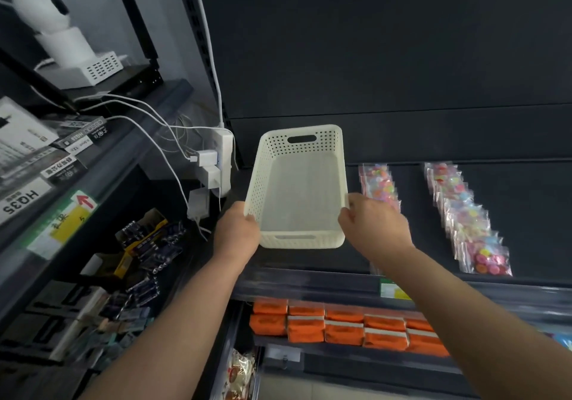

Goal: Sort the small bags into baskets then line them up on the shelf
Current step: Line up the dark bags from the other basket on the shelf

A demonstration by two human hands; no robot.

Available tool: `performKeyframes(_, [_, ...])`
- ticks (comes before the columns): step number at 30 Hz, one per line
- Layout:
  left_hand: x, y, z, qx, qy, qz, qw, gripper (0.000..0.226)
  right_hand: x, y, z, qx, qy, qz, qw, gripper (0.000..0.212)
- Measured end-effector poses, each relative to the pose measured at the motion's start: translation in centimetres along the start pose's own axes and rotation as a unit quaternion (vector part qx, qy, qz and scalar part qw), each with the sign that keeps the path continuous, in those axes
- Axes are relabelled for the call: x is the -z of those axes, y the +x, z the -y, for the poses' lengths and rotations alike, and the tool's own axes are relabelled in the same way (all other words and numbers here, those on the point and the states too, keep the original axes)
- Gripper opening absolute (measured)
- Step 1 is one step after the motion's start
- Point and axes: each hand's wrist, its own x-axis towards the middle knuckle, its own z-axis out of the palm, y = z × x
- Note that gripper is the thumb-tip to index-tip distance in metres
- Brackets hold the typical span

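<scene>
At the shelf (541, 207), the empty basket (301, 189) is gripped by left hand (236, 232) and right hand (374, 226) (fingers (356, 203) curled over its side rims) beside the bags (379, 186), likely for filling.

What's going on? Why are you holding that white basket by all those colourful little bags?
A person holds an empty white basket with both hands at the dark shelf. The left hand grips its near left corner and the right hand grips its right rim. Two rows of small bags full of colourful bits lie on the shelf just to the right, not yet sorted. Orange packs sit on the level below.
</scene>
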Motion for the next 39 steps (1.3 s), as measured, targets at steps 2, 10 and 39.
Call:
performKeyframes(2, [-0.4,-0.1,-1.3,-0.022,-0.014,0.011,1.0,0.022,1.0,-0.3,-0.7,-0.012,-0.009,-0.029,0.999,0.019])
performKeyframes(10, [-4.7,-1.6,-8.9,-0.143,-0.006,0.114,0.983,0.024,4.9,-3.5,-6.8,-0.135,-0.036,-0.108,0.984,0.019])
performKeyframes(39, [-30.1,-33.4,-33.3,-0.332,0.042,0.374,0.865,0.023,23.4,-30.7,-37.9,-0.447,-0.114,-0.186,0.868,0.025])
